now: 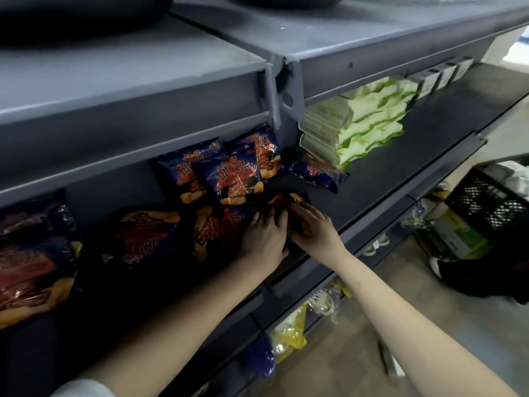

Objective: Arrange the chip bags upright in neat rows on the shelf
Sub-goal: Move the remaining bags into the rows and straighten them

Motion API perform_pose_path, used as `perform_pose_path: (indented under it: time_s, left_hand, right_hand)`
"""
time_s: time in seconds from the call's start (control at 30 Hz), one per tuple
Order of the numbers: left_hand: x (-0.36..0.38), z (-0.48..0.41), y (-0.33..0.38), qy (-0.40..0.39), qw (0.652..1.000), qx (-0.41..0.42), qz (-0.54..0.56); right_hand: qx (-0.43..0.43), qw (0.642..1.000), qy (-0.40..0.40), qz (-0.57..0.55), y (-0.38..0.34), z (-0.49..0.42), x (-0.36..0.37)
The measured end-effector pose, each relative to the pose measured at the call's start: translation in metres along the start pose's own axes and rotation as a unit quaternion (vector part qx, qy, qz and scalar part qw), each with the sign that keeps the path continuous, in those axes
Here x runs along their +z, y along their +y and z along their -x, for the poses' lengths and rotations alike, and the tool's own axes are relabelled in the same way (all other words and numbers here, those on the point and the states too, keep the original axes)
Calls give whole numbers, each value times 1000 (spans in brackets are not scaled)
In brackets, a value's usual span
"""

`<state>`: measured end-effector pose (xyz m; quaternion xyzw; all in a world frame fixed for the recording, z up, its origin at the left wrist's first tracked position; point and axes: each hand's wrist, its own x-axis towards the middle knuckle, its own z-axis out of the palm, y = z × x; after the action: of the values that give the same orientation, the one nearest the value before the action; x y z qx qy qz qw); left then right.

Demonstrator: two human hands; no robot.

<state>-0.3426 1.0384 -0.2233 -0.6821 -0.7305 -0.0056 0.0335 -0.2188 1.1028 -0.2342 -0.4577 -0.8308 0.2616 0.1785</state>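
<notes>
Hands: left hand [264,239] and right hand [313,229] both clasp dark chip bag [289,203] at shelf [400,156] front.

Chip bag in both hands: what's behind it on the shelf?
Behind the held chip bag, three blue bags stand upright and one lies flat to their right. Left hand and right hand hide its lower half and whatever is under it.

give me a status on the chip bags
Left hand and right hand both gripping one chip bag at shelf front. Fallen bag lying flat behind.
</notes>
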Motion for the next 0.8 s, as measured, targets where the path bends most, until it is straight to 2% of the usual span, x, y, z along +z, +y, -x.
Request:
perform_pose_path:
  time_s: [0.2, 0.33, 0.57, 0.67, 0.8]
  left_hand:
    - [-15, -11, -4, 53, 998, 25, 24]
    - [-34, -18, -4, 128, 989, 44, 62]
    - [-66, -15, -20, 276, 951, 98, 101]
    - [-70, 0, -45, 289, 945, 99, 114]
    - [-68, 38, -88, 276, 948, 97, 128]
  right_hand:
    - [-5, 998, 43, -56, -10, 3, -18]
    - [2, 991, 88, -104, -19, 8, -35]
    - [-11, 972, 156, -173, -41, 7, -56]
    - [-27, 967, 156, -199, -57, 6, -57]
    - [-39, 972, 113, -204, -81, -1, -36]
